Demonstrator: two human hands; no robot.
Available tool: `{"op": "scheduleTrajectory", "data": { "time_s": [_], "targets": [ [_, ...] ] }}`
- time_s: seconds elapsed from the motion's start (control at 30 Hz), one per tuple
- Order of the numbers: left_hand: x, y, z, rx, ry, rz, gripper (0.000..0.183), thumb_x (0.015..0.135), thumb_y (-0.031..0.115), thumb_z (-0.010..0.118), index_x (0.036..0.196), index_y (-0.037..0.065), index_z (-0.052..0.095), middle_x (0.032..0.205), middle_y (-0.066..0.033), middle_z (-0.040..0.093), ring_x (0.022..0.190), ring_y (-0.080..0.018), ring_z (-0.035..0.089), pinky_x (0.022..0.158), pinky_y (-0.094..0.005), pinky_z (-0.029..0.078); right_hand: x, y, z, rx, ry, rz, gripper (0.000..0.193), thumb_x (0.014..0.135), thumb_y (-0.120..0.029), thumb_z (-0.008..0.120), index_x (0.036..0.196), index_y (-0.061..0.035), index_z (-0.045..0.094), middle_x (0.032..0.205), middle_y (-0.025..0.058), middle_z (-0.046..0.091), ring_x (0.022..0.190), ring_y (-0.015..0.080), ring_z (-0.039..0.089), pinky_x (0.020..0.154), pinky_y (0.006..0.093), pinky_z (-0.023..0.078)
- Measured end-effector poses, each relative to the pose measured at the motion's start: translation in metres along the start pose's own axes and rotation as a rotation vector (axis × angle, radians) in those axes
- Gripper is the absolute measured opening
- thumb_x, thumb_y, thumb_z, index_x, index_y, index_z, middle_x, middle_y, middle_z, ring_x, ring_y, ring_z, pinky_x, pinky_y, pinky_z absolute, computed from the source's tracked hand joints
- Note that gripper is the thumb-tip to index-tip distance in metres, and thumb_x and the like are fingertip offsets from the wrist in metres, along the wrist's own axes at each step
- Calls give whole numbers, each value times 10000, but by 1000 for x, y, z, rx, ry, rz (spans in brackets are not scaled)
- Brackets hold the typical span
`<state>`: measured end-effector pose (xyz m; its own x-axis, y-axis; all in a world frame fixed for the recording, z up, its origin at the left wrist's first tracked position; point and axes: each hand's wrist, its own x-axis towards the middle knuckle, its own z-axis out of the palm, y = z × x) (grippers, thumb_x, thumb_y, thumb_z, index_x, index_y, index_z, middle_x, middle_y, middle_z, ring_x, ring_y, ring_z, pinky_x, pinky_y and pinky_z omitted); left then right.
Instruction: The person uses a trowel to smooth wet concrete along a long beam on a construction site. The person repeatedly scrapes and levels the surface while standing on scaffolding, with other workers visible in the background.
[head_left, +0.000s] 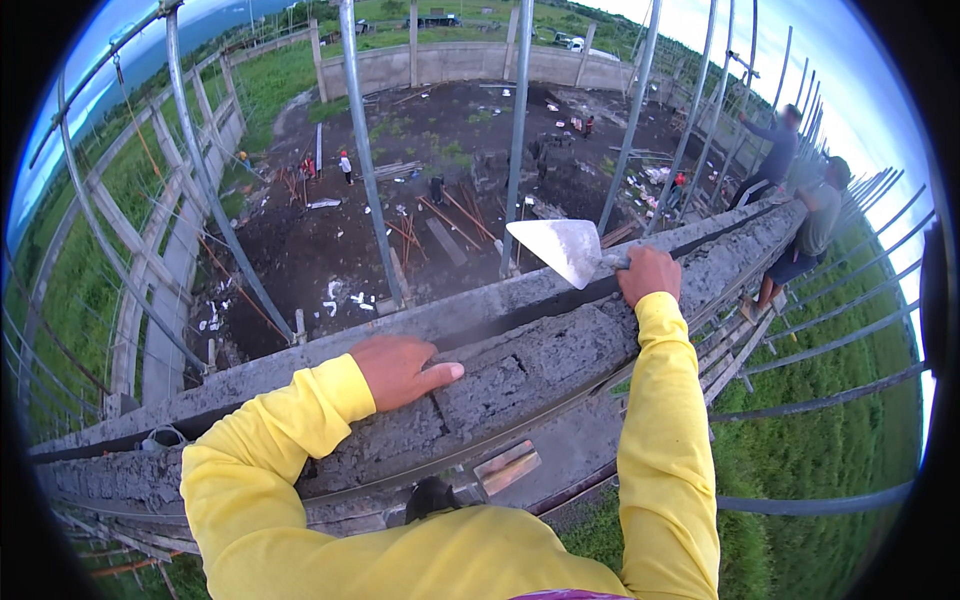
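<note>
My right hand (650,276) is closed round the handle of a pointed trowel (563,248), held above the top of a long wall of rough grey blocks (540,352). The trowel's pale flat blade points to the left and has grey smears on it. On the wall's top rests my left hand (405,372), its thumb stretched out along the mortar and its fingers reaching over toward the far side. Crumbly mortar covers the blocks beneath both hands. A dark gap runs between this course and a smooth concrete beam (270,357) beyond it.
Upright metal poles (519,130) stand along the wall's far side. Below lies a dark dirt yard (290,245) with scattered lumber and people. At the right, two co-workers (800,190) are by the wall. Scaffold planks (735,350) and a wooden board (508,467) lie on the near side.
</note>
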<state>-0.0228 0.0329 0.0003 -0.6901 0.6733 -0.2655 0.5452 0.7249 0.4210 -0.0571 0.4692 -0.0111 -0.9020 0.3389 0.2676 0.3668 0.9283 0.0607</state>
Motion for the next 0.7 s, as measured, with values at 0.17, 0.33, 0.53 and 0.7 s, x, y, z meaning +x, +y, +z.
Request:
{"op": "scheduleTrajectory", "data": {
  "time_s": [0.17,0.33,0.53,0.7],
  "targets": [
    [-1,0,-1,-18,0,11,806,1127,708,463,1203,-35,767,1214,-276,770,1179,-480,714,1037,-564,547,-1,1,1,9,51,-21,267,908,-325,800,1066,-113,830,1167,154,812,1149,398,760,1001,551,579],
    [0,0,0,-20,4,4,800,1128,704,465,1192,-34,767,1201,-274,768,1173,-480,713,1037,-564,544,-2,1,1,15,71,-29,276,906,-333,804,1051,-100,832,1156,169,812,1129,409,765,991,561,584],
    [1,0,1,-15,-1,10,777,1145,678,445,1195,-27,768,1211,-275,762,1188,-481,704,1047,-565,539,-3,0,-1,0,51,-25,268,914,-325,795,1076,-115,833,1170,151,812,1154,399,759,1001,557,575],
    [0,-2,2,-112,74,67,687,1185,585,401,1189,5,769,1218,-260,756,1185,-486,690,1035,-575,536,-3,-2,-4,-27,17,-15,254,927,-306,789,1109,-136,838,1198,122,811,1191,375,750,1018,539,562]
  ]
}}
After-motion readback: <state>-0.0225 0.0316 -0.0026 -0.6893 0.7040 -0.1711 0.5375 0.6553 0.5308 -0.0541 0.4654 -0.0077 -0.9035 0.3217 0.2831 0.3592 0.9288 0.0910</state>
